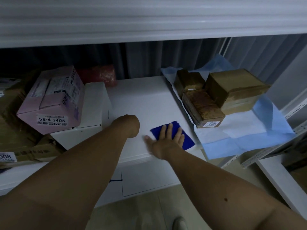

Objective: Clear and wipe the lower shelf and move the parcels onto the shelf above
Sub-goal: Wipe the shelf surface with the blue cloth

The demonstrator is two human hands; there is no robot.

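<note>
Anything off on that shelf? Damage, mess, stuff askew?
Yes. The brown parcels on the right look stained and blotchy, and the light blue sheet under them is crumpled and hangs over the shelf front edge. The pink box on the left sits tilted on a white box.

My right hand [167, 138] lies flat, palm down, fingers straight and slightly spread, thumb out to the left, with its bare forearm running in from the lower right corner. My left hand [131, 125] is bent down at the wrist so I see only its back and wrist; its fingers are hidden, and I cannot tell how they lie. Both arms reach forward, roughly parallel, hands near each other but apart.
</note>
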